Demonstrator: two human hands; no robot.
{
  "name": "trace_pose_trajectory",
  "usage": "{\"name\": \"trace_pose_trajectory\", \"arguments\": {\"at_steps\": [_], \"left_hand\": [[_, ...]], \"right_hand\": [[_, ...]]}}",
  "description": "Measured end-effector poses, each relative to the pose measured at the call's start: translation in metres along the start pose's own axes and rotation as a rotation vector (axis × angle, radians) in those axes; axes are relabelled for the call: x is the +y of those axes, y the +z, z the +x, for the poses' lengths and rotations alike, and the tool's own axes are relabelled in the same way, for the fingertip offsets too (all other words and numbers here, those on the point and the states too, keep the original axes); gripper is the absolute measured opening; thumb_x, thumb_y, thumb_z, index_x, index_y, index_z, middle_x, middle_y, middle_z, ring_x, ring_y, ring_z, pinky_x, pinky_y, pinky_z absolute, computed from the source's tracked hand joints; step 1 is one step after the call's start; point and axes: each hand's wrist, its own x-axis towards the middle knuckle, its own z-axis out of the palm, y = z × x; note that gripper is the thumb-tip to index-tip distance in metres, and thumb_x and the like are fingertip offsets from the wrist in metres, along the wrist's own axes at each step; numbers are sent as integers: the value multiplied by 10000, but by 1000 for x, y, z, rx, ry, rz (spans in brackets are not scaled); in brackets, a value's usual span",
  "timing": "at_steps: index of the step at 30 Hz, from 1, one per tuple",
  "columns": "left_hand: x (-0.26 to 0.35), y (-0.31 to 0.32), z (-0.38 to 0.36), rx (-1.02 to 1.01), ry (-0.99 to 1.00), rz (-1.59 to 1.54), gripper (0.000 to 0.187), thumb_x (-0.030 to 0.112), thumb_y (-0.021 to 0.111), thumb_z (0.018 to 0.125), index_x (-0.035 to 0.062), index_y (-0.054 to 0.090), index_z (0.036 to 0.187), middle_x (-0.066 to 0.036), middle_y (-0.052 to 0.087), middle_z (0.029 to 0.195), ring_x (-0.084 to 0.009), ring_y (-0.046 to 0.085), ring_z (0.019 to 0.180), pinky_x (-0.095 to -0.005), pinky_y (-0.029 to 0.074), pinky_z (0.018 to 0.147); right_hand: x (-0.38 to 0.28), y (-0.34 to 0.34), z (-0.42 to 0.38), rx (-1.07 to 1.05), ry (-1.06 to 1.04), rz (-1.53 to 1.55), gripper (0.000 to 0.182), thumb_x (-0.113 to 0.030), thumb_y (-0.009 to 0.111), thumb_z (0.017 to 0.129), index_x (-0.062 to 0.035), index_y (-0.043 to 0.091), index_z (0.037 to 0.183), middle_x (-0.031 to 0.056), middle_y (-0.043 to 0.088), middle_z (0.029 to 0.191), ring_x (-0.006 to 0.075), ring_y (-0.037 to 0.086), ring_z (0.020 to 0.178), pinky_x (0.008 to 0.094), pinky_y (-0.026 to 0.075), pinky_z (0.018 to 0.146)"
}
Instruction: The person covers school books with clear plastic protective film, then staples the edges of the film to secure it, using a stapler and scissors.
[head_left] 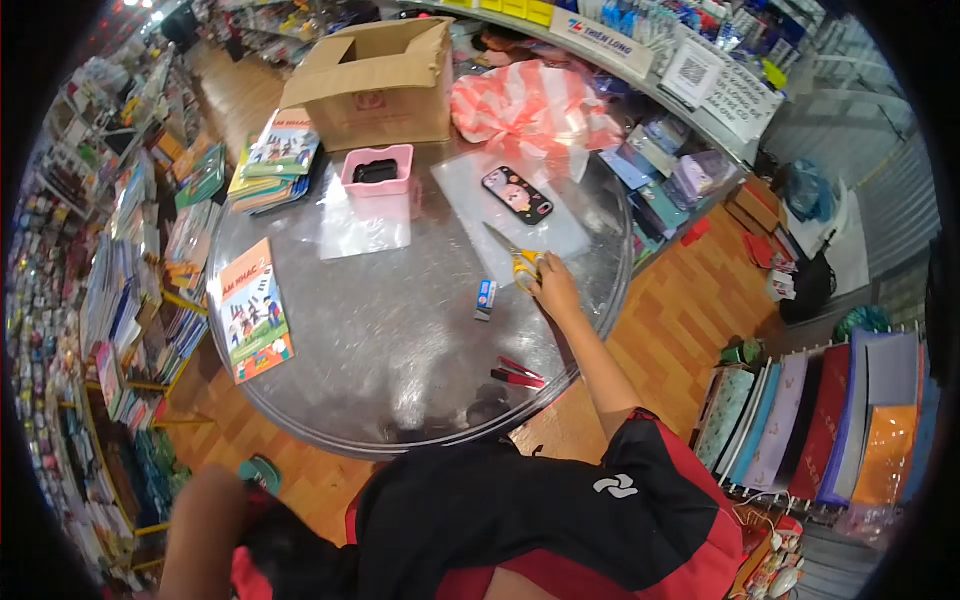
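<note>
My right hand (553, 287) has its fingers closed on the yellow handle of a pair of scissors (524, 262). The blades lie over the clear plastic sheets (567, 238) and point toward a phone in a black case with a pink cartoon (517, 194). Left of the hand is a small blue and white box (485, 299). A red and black stapler (518, 374) rests near the table's front edge. At the lower left only part of my left arm shows; that hand is out of view.
On the round metal table (370, 330) are a music book (254, 312), a stack of books (282, 150), a pink basket (377, 184), an open cardboard box (375, 95) and a red-and-white striped plastic bag (535, 105). Shelves of goods stand on both sides.
</note>
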Motion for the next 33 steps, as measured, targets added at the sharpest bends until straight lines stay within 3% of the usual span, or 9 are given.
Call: {"name": "trace_pose_trajectory", "arguments": {"at_steps": [4, 8, 10, 15, 19, 23, 27, 29, 33], "left_hand": [[14, 44, -105, -128, -632, 206, 247, 117, 530, 828, 53, 528, 1067, -59, 566, 975, -169, 539, 874, -316, 417, 774], [63, 108, -244, -543, -1909, -248, 147, 197, 571, 814, 52, 546, 829, 13, 511, 768, -70, 456, 695, -211, 402, 619], [99, 102, -347, -891, -1959, -354, 214, 250, 530, 851, 50, 563, 918, -3, 576, 825, -98, 524, 760, -225, 409, 684], [129, 147, -356, -487, -2495, -638, 285, 311, 506, 852, 81, 510, 1021, -44, 596, 885, -172, 578, 823, -280, 459, 702], [102, 152, -379, -150, -2523, -955, 287, 238, 517, 830, 63, 489, 1057, -66, 591, 917, -185, 577, 852, -288, 465, 725], [75, 156, -407, -443, -2562, -1046, 334, 59, 450, 742, 41, 471, 1075, -83, 583, 911, -191, 580, 841, -301, 474, 689], [47, 181, -383, -792, -2277, -695, 235, 169, 517, 746, 25, 515, 932, -113, 564, 722, -193, 550, 613, -292, 442, 557], [31, 189, -372, -1382, -1718, 117, 449, 300, 529, 762, 36, 456, 1119, -164, 558, 905, -301, 541, 773, -372, 438, 682], [11, 178, -387, -1404, -1250, 467, 629, 497, 568, 705, 31, 476, 1117, -222, 516, 908, -356, 492, 807, -399, 405, 725]], "right_hand": [[6, 8, -5, 31, 0, -5, 352, -138, 612, 713, 46, 534, 1004, 201, 443, 1198, 338, 407, 1123, 361, 347, 941], [-5, 2, -3, 35, -41, -85, 294, -131, 610, 710, 50, 564, 937, 192, 492, 1131, 338, 432, 1068, 372, 358, 914], [-20, -3, -1, 74, 34, 126, 256, -118, 613, 700, 57, 577, 883, 187, 521, 1077, 333, 447, 1014, 382, 368, 877], [-76, 1, -14, 79, -39, 449, 217, -112, 614, 708, 21, 600, 879, 147, 575, 989, 292, 491, 959, 364, 381, 842], [-103, 15, -14, 23, -61, 627, 182, -113, 615, 725, -21, 623, 882, 115, 602, 972, 257, 522, 954, 339, 391, 845], [-101, -1, 9, -73, -148, 645, 283, -105, 606, 738, -30, 590, 1010, 138, 532, 1128, 267, 481, 1067, 332, 357, 914], [-63, 20, 24, 44, -128, 530, 361, -195, 579, 770, -15, 534, 1080, 169, 479, 1185, 334, 420, 1121, 373, 329, 937], [-44, 20, 27, 85, -136, 351, 404, -221, 570, 782, -45, 505, 1140, 157, 448, 1226, 341, 372, 1165, 400, 281, 970], [-18, 35, 19, -26, -144, 35, 443, -308, 516, 810, -102, 471, 1200, 136, 378, 1296, 319, 286, 1231, 451, 185, 1008]]}}
